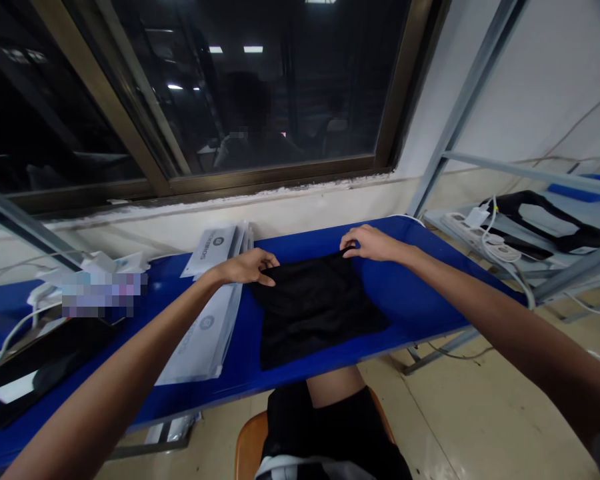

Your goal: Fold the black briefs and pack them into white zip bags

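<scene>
A black garment (pixel 313 307) lies flat on the blue table (pixel 420 293), folded into a rough rectangle. My left hand (pixel 247 267) pinches its far left corner. My right hand (pixel 367 243) grips its far right corner, fingers curled over the edge. Both arms reach forward across the table. The garment's near edge lies close to the table's front edge.
A stack of white plastic bags (pixel 207 327) with printed logos lies left of the garment. Cables and dark items (pixel 45 360) sit at the far left. To the right stands a metal frame (pixel 480 73) with a power strip (pixel 480 237) and more black fabric (pixel 555 227). A window is behind.
</scene>
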A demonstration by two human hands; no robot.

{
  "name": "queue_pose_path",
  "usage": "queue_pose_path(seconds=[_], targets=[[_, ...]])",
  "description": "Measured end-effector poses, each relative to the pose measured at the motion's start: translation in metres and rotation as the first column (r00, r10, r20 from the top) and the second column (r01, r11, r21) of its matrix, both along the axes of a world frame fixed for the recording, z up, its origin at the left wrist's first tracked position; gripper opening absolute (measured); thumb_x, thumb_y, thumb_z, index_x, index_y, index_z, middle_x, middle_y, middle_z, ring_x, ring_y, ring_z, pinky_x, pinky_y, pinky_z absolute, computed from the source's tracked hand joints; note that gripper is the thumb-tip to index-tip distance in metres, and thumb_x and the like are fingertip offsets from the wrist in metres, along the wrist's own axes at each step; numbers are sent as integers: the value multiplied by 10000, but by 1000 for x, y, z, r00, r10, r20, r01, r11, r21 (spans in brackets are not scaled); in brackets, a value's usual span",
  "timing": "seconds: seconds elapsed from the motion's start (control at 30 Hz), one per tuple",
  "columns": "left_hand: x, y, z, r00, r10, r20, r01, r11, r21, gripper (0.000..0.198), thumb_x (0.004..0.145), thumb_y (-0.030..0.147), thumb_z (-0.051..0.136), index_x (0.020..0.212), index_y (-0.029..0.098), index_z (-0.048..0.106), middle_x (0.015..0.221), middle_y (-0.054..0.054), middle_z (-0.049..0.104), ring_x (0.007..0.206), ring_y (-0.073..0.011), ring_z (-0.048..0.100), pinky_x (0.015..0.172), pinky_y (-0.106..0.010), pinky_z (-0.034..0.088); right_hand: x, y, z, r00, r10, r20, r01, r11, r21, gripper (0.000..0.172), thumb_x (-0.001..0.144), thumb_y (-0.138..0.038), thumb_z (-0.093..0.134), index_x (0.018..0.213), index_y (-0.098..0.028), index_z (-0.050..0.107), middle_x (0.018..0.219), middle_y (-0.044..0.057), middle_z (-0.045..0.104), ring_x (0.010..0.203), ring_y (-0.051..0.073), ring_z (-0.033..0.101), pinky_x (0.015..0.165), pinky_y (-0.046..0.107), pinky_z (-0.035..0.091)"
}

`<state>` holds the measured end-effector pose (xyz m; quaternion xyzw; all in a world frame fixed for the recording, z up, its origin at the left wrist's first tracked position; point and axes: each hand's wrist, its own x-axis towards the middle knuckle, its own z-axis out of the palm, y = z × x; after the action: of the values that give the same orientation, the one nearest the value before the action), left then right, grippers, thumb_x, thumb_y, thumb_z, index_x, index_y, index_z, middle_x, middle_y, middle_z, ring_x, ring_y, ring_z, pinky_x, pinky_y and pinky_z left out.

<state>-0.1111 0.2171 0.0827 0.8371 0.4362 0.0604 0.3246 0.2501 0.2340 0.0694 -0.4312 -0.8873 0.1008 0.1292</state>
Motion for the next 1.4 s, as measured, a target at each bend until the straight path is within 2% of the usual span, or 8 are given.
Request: queue_pose_path(seconds=[0.23,0.47,0.67,0.77,0.87,1.03,1.2,1.4], targets=[[2,-83,-3,995,-83,-52,95,681,726,138,935,141,573,1045,175,648,1103,-84,681,990,-232,659,821,-344,510,19,-89,-10,990,83,113,-136,771,622,192,1002,-167,532,1020,-172,723,1015,87,741,934,214,645,690,296,470],[-1,-146,-39,938,-129,-322,347,367,863,233,983,27,484,1102,139,650,1112,-107,716,1015,-243,657,822,-367,493,21,-145,-51,929,112,354,-352,563,748,302,926,13,506,995,-164,741,1030,90,756,872,200,639,629,286,462],[-5,-152,-47,932,-127,-339,362,373,854,281,987,23,476,1176,121,660,1091,-125,707,985,-257,673,805,-386,518,22,-142,-54,896,74,438,-366,682,633,336,870,15,540,1092,-131,746,1079,115,750,903,236,653,615,315,511],[-10,-158,-43,948,-183,-259,316,484,816,259,1007,112,530,1238,147,643,1114,-116,695,992,-245,674,818,-384,536,29,-146,-43,907,103,409,-331,774,539,375,868,-61,585,1203,-155,725,1160,112,742,1004,280,655,704,377,565],[-9,-160,-39,980,-188,-68,168,592,788,277,1011,132,546,1272,171,627,1117,-99,688,988,-210,672,820,-349,550,27,-150,-32,958,107,267,-237,819,522,401,896,-58,549,1246,-159,714,1225,111,728,1091,292,659,846,449,590],[18,-147,-51,999,-32,-41,52,563,824,385,1035,188,502,1417,156,538,1393,-158,618,1282,-283,603,1023,-451,540,-21,-134,-44,975,212,-71,-170,909,380,506,940,18,400,1335,-139,673,1348,117,683,1224,234,657,1023,409,572],[26,-151,-78,972,-49,-229,205,650,732,708,1057,402,453,1643,147,148,1671,-193,259,1562,-309,215,1208,-518,386,-44,-113,-72,929,265,-260,-273,962,5,512,1040,-216,458,1550,-261,453,1587,69,455,1501,246,385,1250,521,321],[18,-172,-83,977,-10,-211,157,702,695,739,1059,407,450,1650,147,90,1672,-190,240,1556,-297,215,1212,-517,386,-5,-109,-73,988,142,-63,-145,989,-29,758,966,-606,567,1616,-330,292,1682,77,240,1570,347,158,1223,691,-60]])
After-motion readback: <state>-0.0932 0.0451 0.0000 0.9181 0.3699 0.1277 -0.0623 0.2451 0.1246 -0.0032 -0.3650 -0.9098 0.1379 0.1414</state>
